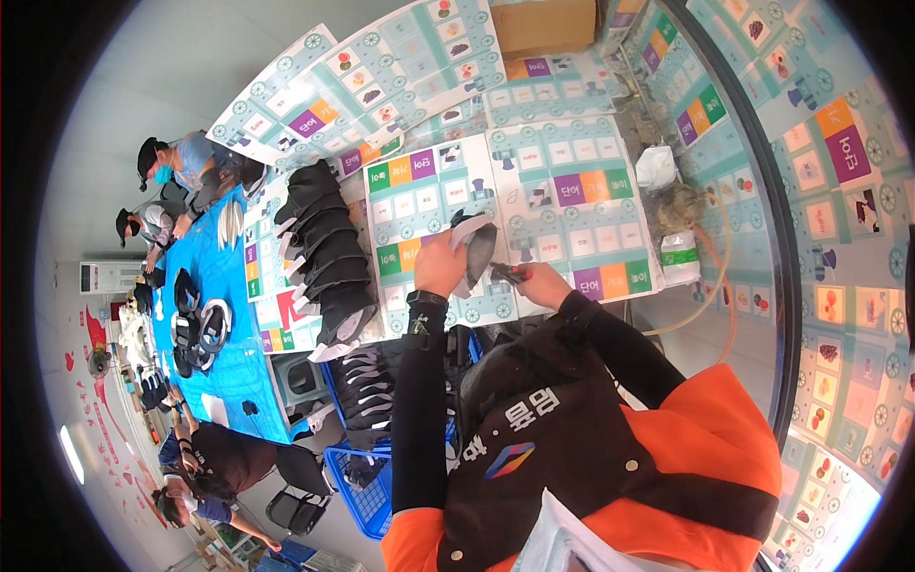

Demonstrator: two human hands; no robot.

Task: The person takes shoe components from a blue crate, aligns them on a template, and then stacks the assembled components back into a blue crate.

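My left hand [441, 267] is closed on a grey-and-black shoe upper [480, 250] with a pale edge, holding it upright over the table. Close beside it on the right, my right hand [546, 286] is closed around small scissors [511, 274] with red and black handles. Their tip points at the lower part of the upper; whether it touches, I cannot tell. To the left of my left hand, a row of nested black shoe uppers [327, 248] with white edges lies on the table.
Printed sheets [572, 210] cover the table, and a brown cardboard box [543, 27] stands at its far side. White-and-green package [679, 257] sits at the right. Blue baskets [362, 486] hold more black pieces below. Co-workers [191, 167] stand by a blue-covered table [224, 353] at left.
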